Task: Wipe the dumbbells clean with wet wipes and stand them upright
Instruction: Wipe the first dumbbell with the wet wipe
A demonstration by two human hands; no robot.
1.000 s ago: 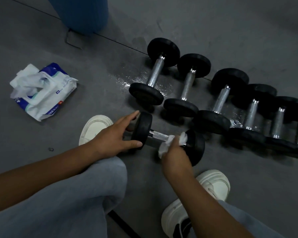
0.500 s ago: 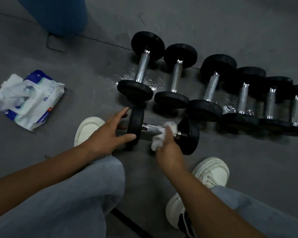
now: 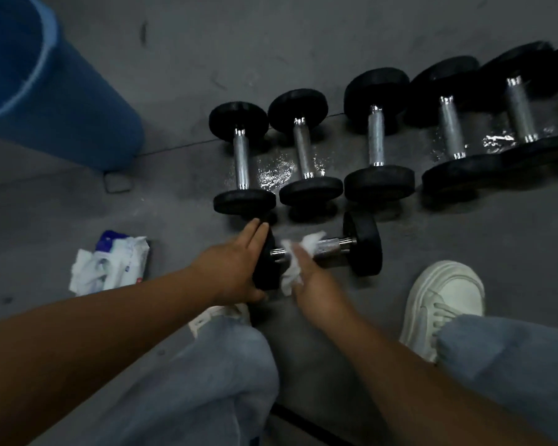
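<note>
A small black dumbbell [image 3: 361, 244] with a chrome handle lies on its side on the grey floor just in front of me. My left hand [image 3: 236, 265] cups its left weight plate. My right hand [image 3: 316, 288] presses a crumpled white wet wipe [image 3: 298, 255] around the left part of the handle. Behind it, a row of several black dumbbells [image 3: 379, 146] lies side by side, handles pointing away from me. The wet wipes pack [image 3: 110, 263], white and blue with wipes sticking out, lies on the floor to the left.
A blue bin [image 3: 42, 88] stands at the back left. Wet patches [image 3: 276, 173] shine on the floor between the rowed dumbbells. My white shoe [image 3: 443, 300] and jeans-clad knees fill the near foreground on both sides.
The wipe and my right hand have slid left along the handle, from the right plate toward the left plate. My left hand stays on the left plate. The camera has swung right.
</note>
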